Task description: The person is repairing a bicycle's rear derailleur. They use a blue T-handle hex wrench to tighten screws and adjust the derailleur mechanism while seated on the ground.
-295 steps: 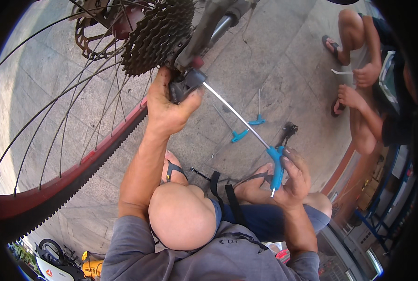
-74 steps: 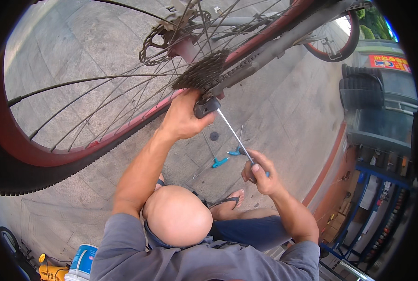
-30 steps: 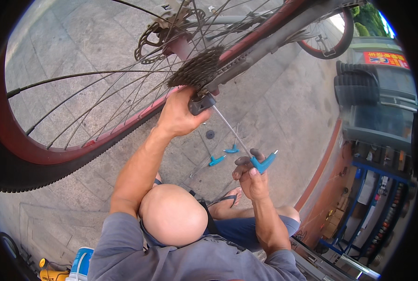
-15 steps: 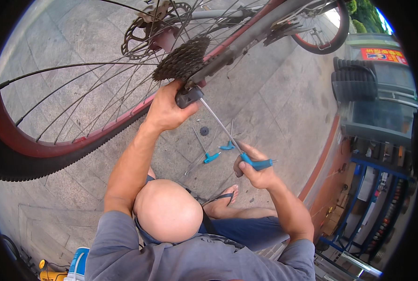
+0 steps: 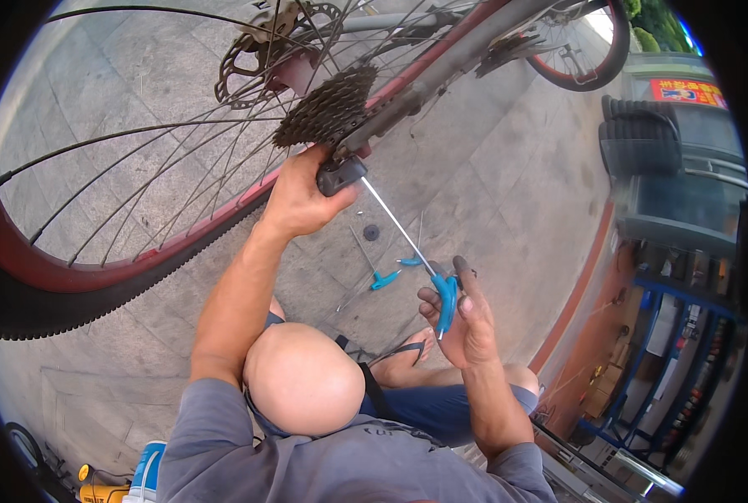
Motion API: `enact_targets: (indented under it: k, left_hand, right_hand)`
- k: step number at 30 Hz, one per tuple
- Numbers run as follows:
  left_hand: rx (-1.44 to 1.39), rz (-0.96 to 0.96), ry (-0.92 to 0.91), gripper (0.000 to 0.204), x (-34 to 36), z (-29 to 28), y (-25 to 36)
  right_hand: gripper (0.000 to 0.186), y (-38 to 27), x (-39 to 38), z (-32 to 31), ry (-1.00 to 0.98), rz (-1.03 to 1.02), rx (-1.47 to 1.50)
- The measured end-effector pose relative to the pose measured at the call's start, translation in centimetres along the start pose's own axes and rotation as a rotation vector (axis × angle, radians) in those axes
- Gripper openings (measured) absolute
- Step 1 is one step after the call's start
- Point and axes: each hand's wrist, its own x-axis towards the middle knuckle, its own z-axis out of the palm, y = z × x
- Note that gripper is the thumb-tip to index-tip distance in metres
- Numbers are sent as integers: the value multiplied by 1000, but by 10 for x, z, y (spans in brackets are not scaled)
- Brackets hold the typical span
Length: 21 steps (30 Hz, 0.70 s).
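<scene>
My left hand is closed around a dark derailleur body at the end of the bicycle frame, just below the cassette. From that part a T-handle hex key slants down to the right, its steel tip hidden inside. My right hand loosely cradles the blue handle, palm turned up and fingers partly spread around it; the fingertips are dark with grime. On the ground between my arms lie two more blue-handled hex keys and a small black toothed wheel.
The red-rimmed wheel with its spokes fills the left side. Another bicycle wheel is at the far right. A blue rack stands on the right, below black ribbed pieces. A yellow tool sits at lower left.
My right hand has turned palm up and its fingers have loosened. The hex key's blue handle has rotated from pointing right to pointing down. My left hand keeps its place.
</scene>
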Motion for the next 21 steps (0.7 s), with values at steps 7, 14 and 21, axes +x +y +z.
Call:
enact_targets:
  k: [7, 14, 21]
  left_hand:
    - [-29, -4, -35, 38, 1, -3, 3]
    - [-32, 58, -33, 43, 2, -2, 0]
    - [23, 65, -25, 41, 2, -7, 0]
  right_hand:
    - [56, 21, 1, -13, -9, 198, 222]
    - [48, 29, 9, -23, 21, -330, -769]
    - [61, 27, 5, -22, 102, -429, -804]
